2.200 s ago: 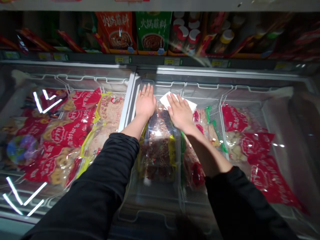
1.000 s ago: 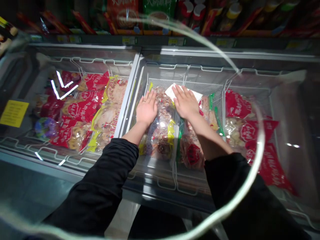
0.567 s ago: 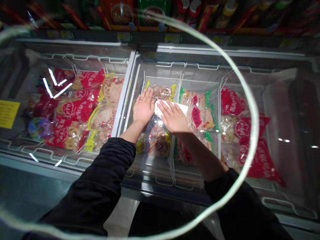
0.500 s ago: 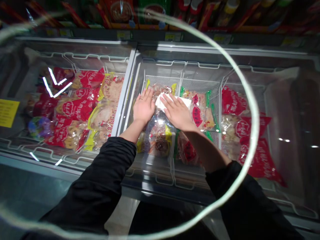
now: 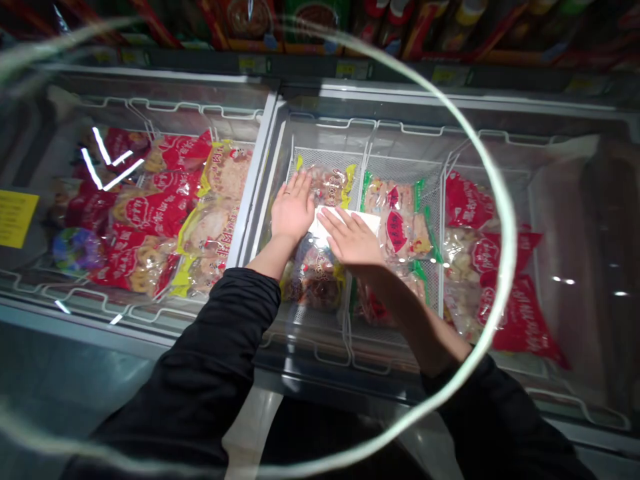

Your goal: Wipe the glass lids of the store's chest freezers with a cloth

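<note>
Both my hands rest on the glass lid (image 5: 320,140) of a chest freezer. My left hand (image 5: 293,208) lies flat with fingers stretched out, a ring on one finger, close to the lid's left frame (image 5: 255,180). My right hand (image 5: 353,239) presses flat on a folded white cloth (image 5: 371,220) that lies on the glass. Under the glass below my hands lie clear bags of frozen food with yellow edges (image 5: 333,183).
Wire baskets under the glass hold red bags (image 5: 150,207) on the left and red bags (image 5: 520,313) on the right, with green-edged bags (image 5: 400,227) between. A shelf of sauce packets and bottles (image 5: 310,13) runs behind the freezer. A yellow label (image 5: 15,217) sticks at far left.
My right hand has slid the white cloth back toward me and leftward over the glass, after pushing it farther away a second ago. My left hand stays flat in nearly the same spot.
</note>
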Demonstrator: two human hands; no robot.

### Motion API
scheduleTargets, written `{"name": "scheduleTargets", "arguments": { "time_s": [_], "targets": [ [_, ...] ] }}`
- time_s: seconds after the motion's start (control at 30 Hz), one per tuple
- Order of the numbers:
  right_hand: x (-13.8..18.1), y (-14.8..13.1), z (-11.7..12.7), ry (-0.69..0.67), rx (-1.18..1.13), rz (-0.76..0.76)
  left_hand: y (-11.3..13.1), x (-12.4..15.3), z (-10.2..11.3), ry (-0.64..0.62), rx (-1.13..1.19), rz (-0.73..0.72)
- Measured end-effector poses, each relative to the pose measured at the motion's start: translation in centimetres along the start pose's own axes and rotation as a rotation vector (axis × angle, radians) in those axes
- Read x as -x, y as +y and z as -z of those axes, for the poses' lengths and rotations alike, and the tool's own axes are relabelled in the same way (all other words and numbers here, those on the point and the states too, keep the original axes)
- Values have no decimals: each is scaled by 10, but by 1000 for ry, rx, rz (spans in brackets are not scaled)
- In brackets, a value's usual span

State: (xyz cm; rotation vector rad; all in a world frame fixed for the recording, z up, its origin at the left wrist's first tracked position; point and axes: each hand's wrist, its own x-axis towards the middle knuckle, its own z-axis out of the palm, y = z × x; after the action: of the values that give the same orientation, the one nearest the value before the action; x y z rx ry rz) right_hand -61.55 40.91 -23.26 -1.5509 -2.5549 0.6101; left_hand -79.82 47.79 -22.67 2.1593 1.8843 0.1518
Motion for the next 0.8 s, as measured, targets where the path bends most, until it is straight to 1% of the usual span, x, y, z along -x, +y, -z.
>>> {"name": "scheduleTargets", "arguments": {
  "time_s": [0.03,0.1,0.17,0.2,0.27,0.33,0.4,0.47,0.53,0.6,0.67,0.73,0.8],
  "targets": [
    [-6,9,5,0,1,-9,0,0,0,1,-1,-3],
    [-10,24,12,44,12,-92,-1,0,-1,7,-3,-11],
    [-1,25,9,85,21,-179,-2,0,-2,10,-7,-16],
    [8,19,5,94,22,-205,-2,0,-2,11,-9,-19],
    [30,-2,-7,91,23,-215,-2,-1,-3,10,-16,-30],
    [50,-25,-20,79,29,-164,-2,-1,-3,11,-20,-35],
    [57,-37,-25,81,30,-102,-1,-1,-2,12,-17,-25],
    [49,-32,-21,57,21,-48,-1,0,-1,12,-5,-9],
    [30,-12,-10,30,11,-45,0,0,-1,11,11,-3],
    [12,10,2,59,15,-155,0,0,0,14,23,-6],
    [4,21,7,94,16,-237,0,0,0,21,27,-8],
    [11,15,0,113,11,-270,-1,0,-1,27,33,-13],
    [30,-4,-14,113,3,-253,-1,-1,-2,30,41,-18]
  ]
}}
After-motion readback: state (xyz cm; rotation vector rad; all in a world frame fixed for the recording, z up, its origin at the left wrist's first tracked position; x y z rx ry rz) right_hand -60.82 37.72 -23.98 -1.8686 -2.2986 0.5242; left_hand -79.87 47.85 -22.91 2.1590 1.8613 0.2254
